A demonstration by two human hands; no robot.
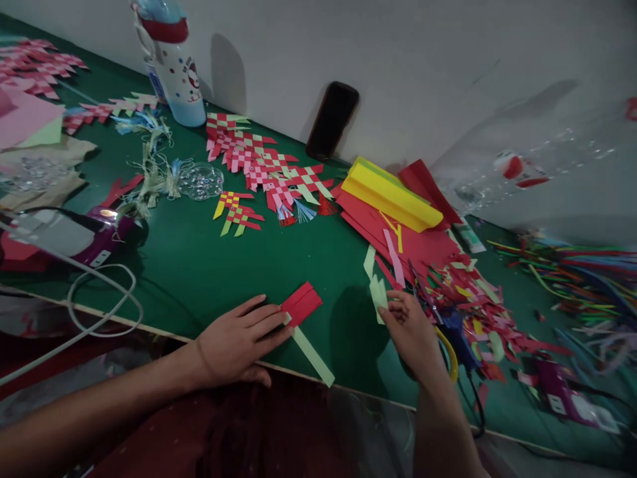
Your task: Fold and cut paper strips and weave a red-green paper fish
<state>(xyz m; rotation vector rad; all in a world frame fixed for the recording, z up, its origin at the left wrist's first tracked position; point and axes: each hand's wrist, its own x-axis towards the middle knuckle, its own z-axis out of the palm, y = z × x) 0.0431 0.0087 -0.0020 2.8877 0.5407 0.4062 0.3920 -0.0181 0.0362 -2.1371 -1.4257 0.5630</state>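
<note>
My left hand [243, 340] lies with its fingers stretched out near the table's front edge. Its fingertips rest on a folded red paper piece [303, 303]. From under those fingers a pale green paper strip [313, 357] sticks out toward the edge. My right hand [411, 328] is closed, pinching a small bunch of pale green paper strips [379, 295] above the table. Just right of that hand are scissors with yellow and blue handles [450, 345], partly hidden by the wrist. Another pale green strip [369, 261] lies beyond the bunch.
Woven paper fish [259, 156] lie along the back, near a phone [332, 119] leaning on the wall. Yellow paper [393, 192] tops red sheets. Paper scraps [478, 299] pile at right. A water bottle [176, 73] stands back left; a white cable [107, 318] loops at left.
</note>
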